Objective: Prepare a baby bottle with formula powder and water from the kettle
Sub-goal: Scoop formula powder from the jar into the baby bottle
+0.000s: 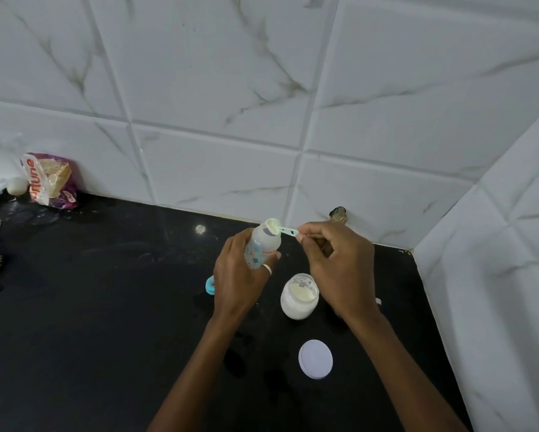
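Pale formula powder (272, 224) filled the scoop (288, 231) (pinched in the right grip (340, 266)) over the baby bottle (263, 244), which the left grip (237, 282) clasped.

Count: one left hand (237, 275), one right hand (333, 263). One bottle (262, 244) in the left, one scoop (285, 230) in the right, one jar (299, 296) between them, one lid (315, 359) between the forearms.

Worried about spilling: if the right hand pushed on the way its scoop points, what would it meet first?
Probably the mouth of the baby bottle in the left hand; the scoop in the right hand sits there, depth unclear.
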`<move>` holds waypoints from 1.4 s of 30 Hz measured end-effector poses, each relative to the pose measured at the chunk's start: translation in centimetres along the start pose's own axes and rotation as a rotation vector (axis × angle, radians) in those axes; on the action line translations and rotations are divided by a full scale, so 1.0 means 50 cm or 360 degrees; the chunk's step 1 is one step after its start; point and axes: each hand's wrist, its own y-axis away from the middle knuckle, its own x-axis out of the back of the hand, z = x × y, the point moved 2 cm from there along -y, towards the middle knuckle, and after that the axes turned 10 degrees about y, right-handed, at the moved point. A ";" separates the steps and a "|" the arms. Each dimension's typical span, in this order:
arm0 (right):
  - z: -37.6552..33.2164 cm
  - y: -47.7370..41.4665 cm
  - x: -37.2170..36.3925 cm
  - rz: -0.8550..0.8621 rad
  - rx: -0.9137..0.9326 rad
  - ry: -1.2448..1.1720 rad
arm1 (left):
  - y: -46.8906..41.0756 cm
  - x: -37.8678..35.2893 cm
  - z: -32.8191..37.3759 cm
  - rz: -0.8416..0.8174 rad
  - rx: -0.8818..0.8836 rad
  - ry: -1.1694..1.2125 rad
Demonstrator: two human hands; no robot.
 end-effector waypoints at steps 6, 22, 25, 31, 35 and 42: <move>-0.004 0.018 0.000 0.0083 0.0759 0.0599 | 0.002 0.000 0.004 -0.0007 -0.0002 0.0006; -0.004 0.026 0.012 0.0046 0.1229 0.0811 | 0.008 0.003 0.008 -0.0043 -0.0010 0.0020; -0.002 0.028 0.011 0.0048 0.1230 0.0812 | 0.009 0.004 0.008 -0.0055 0.0005 0.0035; 0.008 0.037 0.006 0.0112 0.1183 0.0804 | 0.012 0.004 0.006 -0.0060 0.0036 0.0058; 0.014 0.042 -0.001 0.0195 0.0860 0.0579 | 0.013 0.002 -0.002 -0.0039 0.0054 0.0068; 0.074 0.023 -0.013 0.0038 -0.0819 -0.0509 | 0.022 -0.005 -0.024 -0.0091 0.0125 0.0059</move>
